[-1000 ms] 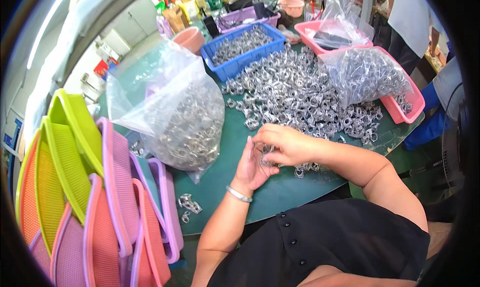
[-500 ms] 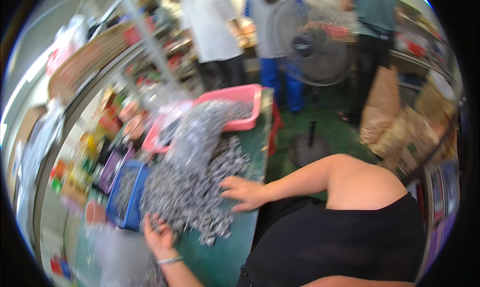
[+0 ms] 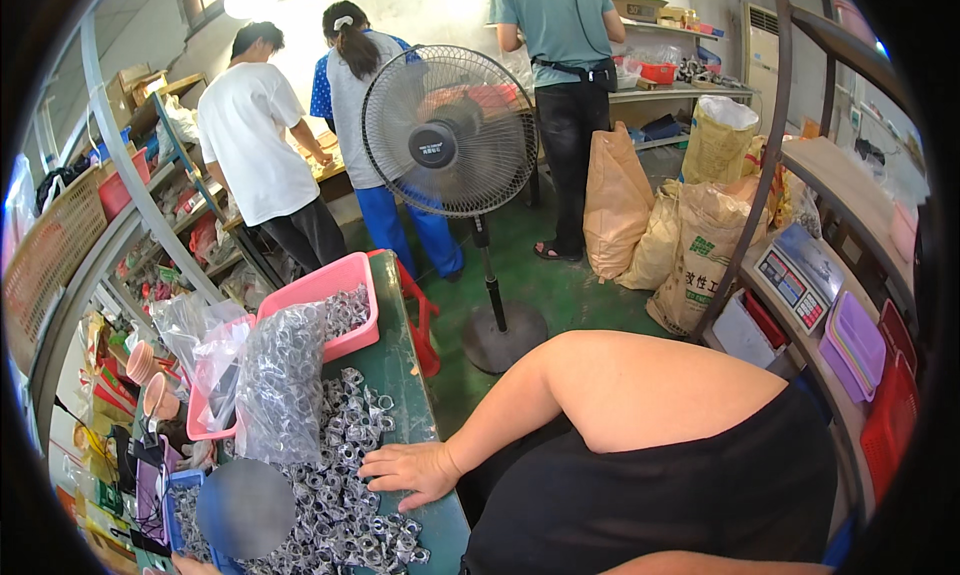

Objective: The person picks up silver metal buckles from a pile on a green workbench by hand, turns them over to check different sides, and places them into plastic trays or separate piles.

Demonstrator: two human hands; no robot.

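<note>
Presumably light, stiff metal ring fittings [image 3: 350,520], best rim-gripped, are being touched at lower left-centre by the spread right hand [image 3: 412,472], the left hand [image 3: 194,566] being unreadable.

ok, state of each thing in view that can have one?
Metal parts: loose, heaped
Right hand: open, palm down at their edge
Left hand: mostly out of frame, grip unclear
Clear plastic bag: filled with parts
Far pink basket: holding parts
Fan: upright, spin unclear
Purple baskets: stacked
Yellow sack: upright, open-topped
</note>
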